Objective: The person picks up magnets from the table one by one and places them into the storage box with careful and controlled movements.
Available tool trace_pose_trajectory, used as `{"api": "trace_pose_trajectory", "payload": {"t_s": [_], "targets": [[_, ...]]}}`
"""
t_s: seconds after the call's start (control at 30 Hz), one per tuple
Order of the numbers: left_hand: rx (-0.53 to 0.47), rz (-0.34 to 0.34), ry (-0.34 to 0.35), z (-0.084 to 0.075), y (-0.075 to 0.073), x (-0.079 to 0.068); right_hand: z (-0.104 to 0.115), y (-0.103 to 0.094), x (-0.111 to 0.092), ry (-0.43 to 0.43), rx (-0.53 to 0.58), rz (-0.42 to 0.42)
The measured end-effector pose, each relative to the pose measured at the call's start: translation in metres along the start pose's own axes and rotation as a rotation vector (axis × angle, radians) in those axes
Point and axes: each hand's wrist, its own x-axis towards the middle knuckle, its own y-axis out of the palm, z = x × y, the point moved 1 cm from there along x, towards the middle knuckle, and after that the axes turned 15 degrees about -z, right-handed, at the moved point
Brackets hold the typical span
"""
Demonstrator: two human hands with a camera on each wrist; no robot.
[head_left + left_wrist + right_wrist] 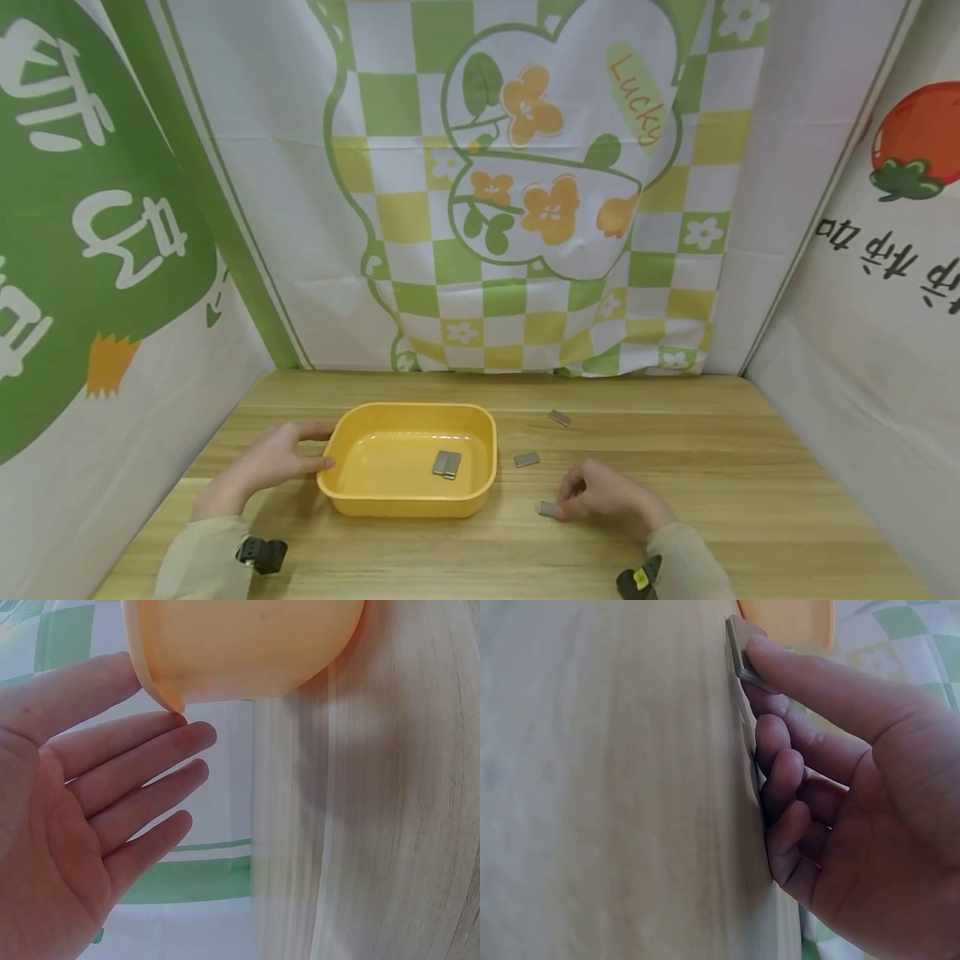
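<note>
A yellow plastic basin (pixel 408 506) stands on the table, with small flat grey metal pieces (pixel 447 464) side by side on its floor. My left hand (pixel 273 458) is at its left end; the thumb and forefinger tips touch the rim and the fingers stretch out almost straight, as the left wrist view shows. To the right of the basin, my right hand (pixel 600 492) pinches another small rectangular metal piece (pixel 744 649) between thumb and forefinger, low at the tabletop. The other fingers of that hand curl in against the wood.
Two more grey metal pieces lie loose right of the basin, a nearer piece (pixel 527 459) and a farther piece (pixel 559 417). Printed cloth (pixel 525 317) hangs behind the wooden table (pixel 675 433), with further cloth panels at left and right.
</note>
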Motion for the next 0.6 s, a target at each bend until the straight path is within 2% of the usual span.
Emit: {"api": "trace_pose_trajectory", "payload": {"t_s": [0.6], "targets": [[0.014, -0.008, 0.018, 0.001, 0.001, 0.001, -0.011, -0.004, 0.002, 0.016, 0.098, -0.079]]}}
